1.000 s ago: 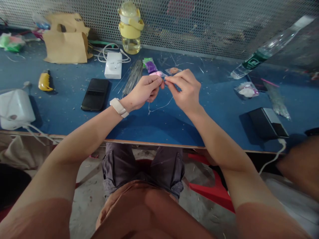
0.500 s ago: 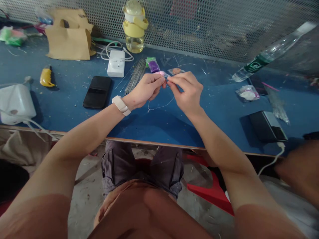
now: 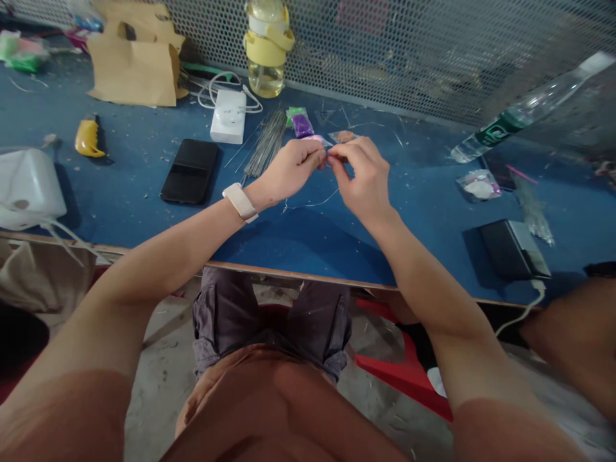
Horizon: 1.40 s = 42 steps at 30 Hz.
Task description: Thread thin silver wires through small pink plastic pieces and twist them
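Observation:
My left hand and my right hand meet fingertip to fingertip above the blue table. Both are pinched shut on a thin wire, whose loose end curls down to the table below them. Something tiny sits between the fingertips, too small to name. My left wrist wears a white watch. Just behind the hands lie small bags of pink, purple and orange beads.
A bundle of thin wires, a black phone, a white charger, a yellow cutter, a yellow-capped bottle and a paper bag lie left. A black box, a clear bottle and another person's arm are right.
The hands stay pinched together on the wire and have shifted slightly right in the picture as my head moved. Nothing was taken up or let go.

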{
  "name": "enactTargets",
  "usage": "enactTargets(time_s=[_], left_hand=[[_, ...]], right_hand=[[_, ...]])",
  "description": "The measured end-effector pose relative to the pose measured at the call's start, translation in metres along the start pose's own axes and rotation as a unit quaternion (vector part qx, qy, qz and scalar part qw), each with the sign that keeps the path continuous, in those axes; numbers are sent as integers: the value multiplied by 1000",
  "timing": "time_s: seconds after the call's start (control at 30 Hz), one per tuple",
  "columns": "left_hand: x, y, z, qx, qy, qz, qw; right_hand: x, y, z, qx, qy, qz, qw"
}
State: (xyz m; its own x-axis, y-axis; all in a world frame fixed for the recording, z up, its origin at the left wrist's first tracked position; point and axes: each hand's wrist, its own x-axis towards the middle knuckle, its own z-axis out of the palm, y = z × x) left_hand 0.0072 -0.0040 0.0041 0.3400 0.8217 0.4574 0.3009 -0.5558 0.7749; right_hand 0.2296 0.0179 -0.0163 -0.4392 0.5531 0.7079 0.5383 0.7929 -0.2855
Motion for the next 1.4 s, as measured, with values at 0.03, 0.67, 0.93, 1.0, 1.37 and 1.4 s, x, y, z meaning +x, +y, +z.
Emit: enactTargets(time_s=[0.03,0.67,0.93,1.0,1.37,1.4], left_hand=[[0,0,0,7,0,4,1000],[3,2,-7,67,-16,30,997],[2,5,-11,79,-29,42,996],[2,5,-11,90,-24,47,995],[-1,2,-9,131,-8,49,990],[-1,2,-9,135,-8,49,990]], right_hand=[[0,0,0,8,-4,2,1000],[-3,-3,5,6,18,9,1000],[-2,0,0,-1,2,0,1000],[-1,-3,-2,0,-4,5,1000],[2,-11,-2,4,-28,20,999],[2,-11,-3,8,-31,20,999]])
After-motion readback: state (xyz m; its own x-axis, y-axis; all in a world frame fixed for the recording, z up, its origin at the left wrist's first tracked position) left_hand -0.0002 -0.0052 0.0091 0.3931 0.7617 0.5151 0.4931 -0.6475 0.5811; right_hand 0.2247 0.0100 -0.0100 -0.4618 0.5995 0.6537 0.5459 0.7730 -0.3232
